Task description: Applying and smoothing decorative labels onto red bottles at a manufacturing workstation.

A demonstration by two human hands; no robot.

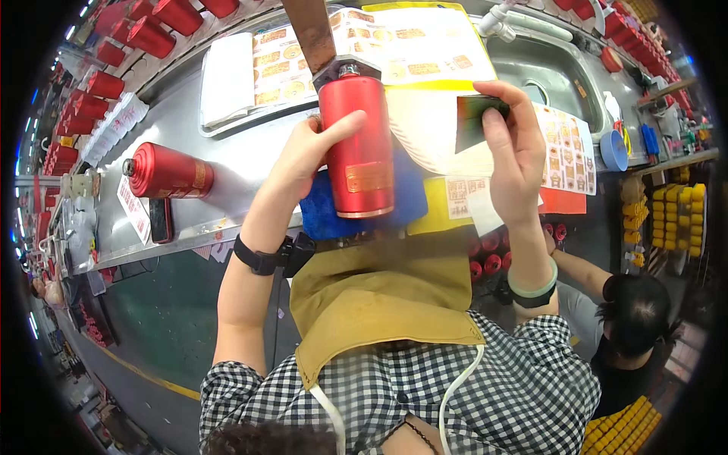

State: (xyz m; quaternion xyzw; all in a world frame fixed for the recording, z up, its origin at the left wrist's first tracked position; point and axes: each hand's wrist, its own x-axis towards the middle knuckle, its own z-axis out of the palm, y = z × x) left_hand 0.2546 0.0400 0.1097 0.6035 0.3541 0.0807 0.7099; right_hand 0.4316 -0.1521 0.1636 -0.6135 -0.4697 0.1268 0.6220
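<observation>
My left hand (322,148) grips a red metallic bottle (356,114) with a gold label patch low on its side. The bottle lies over a blue cloth (318,205), its dark neck pointing away from me at a metal bracket (349,64). To the right, my right hand (516,152) pinches a thin, dark, square-edged flat piece (472,121) between thumb and fingers; its exact kind I cannot make out. That hand is raised over white paper and sticker sheets (565,152), apart from the bottle.
Another red bottle (171,171) lies left on the steel table, beside a black phone (161,220). Printed label sheets (284,68) spread at the back, near a steel sink (542,68). A blue bowl (613,150) stands right. A co-worker (633,318) crouches lower right near red bottles.
</observation>
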